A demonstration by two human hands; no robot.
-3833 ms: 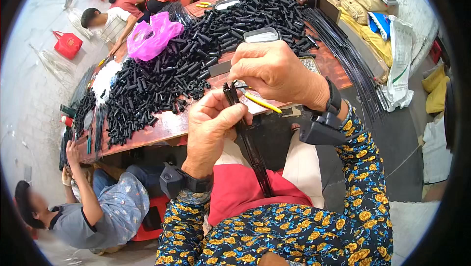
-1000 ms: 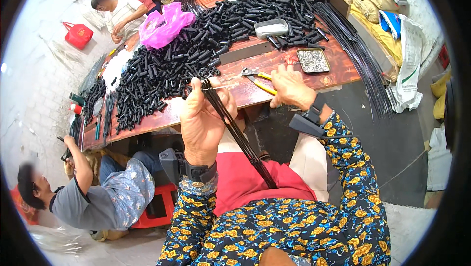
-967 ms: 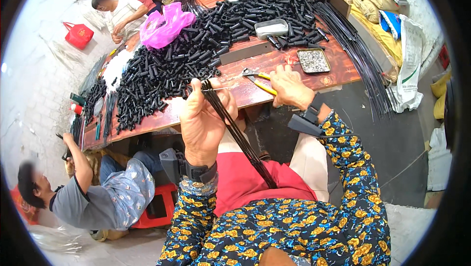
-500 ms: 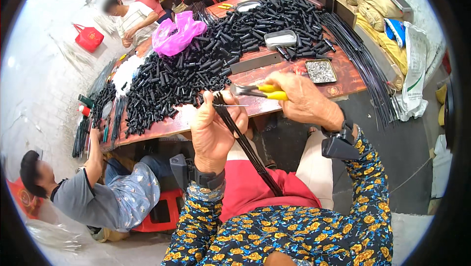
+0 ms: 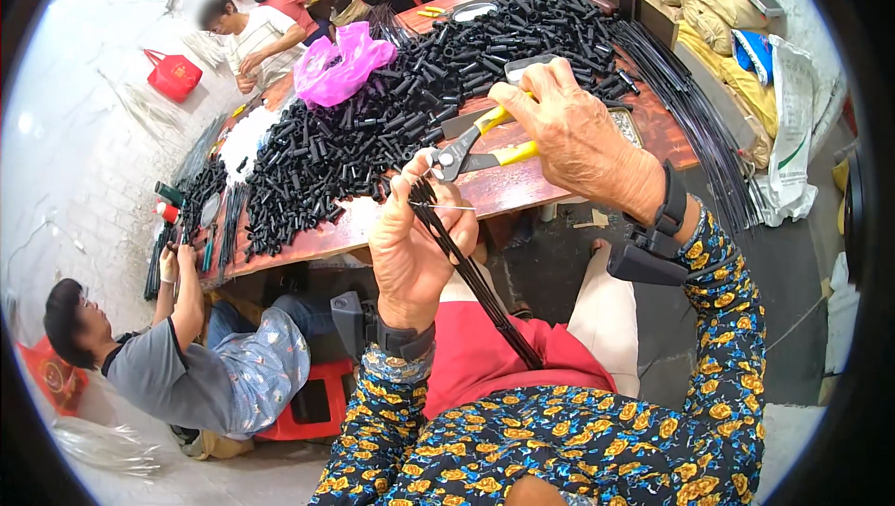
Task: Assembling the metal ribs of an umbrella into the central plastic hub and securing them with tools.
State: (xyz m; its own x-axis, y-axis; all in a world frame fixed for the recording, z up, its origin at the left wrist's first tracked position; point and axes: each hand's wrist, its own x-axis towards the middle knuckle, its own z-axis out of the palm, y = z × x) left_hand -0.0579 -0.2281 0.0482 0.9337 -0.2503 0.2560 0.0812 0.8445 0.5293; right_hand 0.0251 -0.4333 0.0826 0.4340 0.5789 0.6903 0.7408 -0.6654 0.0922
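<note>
My left hand (image 5: 410,254) is closed around a bundle of thin black rods (image 5: 475,291), which slants down to my lap. A thin, light-coloured pin or wire (image 5: 453,206) crosses the bundle at my fingers. My right hand (image 5: 587,128) grips pliers (image 5: 504,138) by their yellow handles, which are spread apart. The pliers' metal jaws sit at my left fingertips, by the upper end of the bundle. A small light piece shows there, too small to name.
A large heap of short black tubes (image 5: 373,133) covers much of the red-brown table (image 5: 345,226). A pink plastic bag (image 5: 340,68) lies on it. Long black rods (image 5: 690,114) lie along the right edge. A co-worker (image 5: 177,366) sits at the left; other people are beyond.
The pliers' handles have spread wider, and my right hand has moved up a little. Their jaws have come down to my left fingertips. The co-worker at the left now has both hands at the rods.
</note>
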